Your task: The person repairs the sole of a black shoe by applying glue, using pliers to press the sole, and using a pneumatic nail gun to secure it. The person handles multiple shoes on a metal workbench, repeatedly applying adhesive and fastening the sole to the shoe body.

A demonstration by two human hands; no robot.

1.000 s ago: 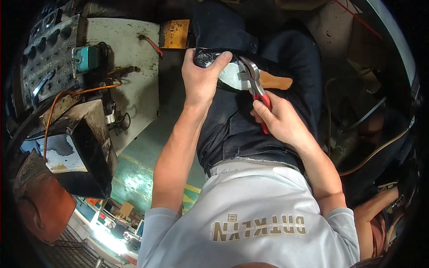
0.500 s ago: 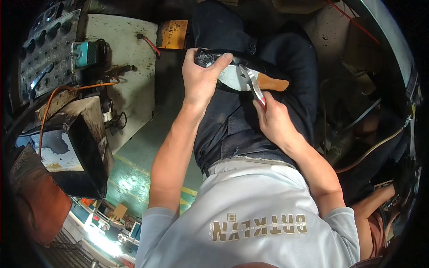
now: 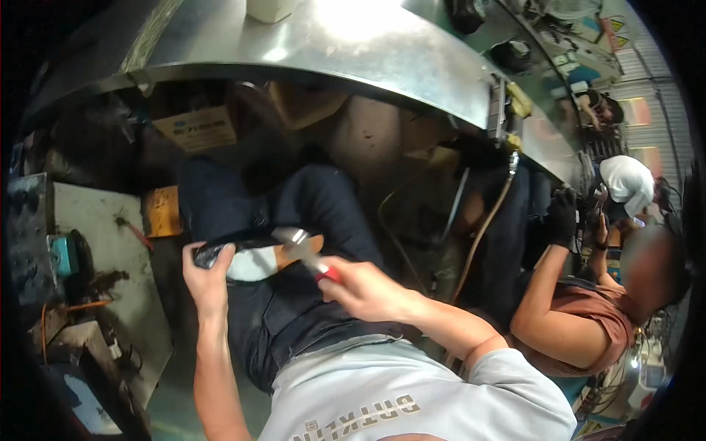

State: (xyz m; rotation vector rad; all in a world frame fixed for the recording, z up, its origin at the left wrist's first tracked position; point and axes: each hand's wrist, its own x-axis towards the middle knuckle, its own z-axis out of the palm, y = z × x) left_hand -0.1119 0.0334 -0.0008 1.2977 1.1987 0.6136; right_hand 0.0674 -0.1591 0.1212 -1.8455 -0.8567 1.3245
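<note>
A black shoe on a last lies sole side up across my lap, its bottom [image 3: 252, 265] white along the middle and brown at the heel end. My left hand [image 3: 207, 278] grips the toe end, thumb lying over the edge. In my right hand [image 3: 364, 290] is a pair of lasting pliers [image 3: 309, 257] with a red handle, blurred by motion. The metal head of the pliers is above the brown heel part; I cannot tell whether it touches the shoe.
A shiny metal worktable [image 3: 382, 55] curves across the far side, with cardboard boxes [image 3: 197, 128] under it. To the left stands a pale machine cabinet [image 3: 110, 242]. A co-worker [image 3: 570, 323] sits close on the right, near a hanging hose [image 3: 485, 220].
My view has swung up and to the right, bringing in the worktable and co-worker. The pliers have moved from the middle of the shoe toward its heel end; my left hand keeps its hold.
</note>
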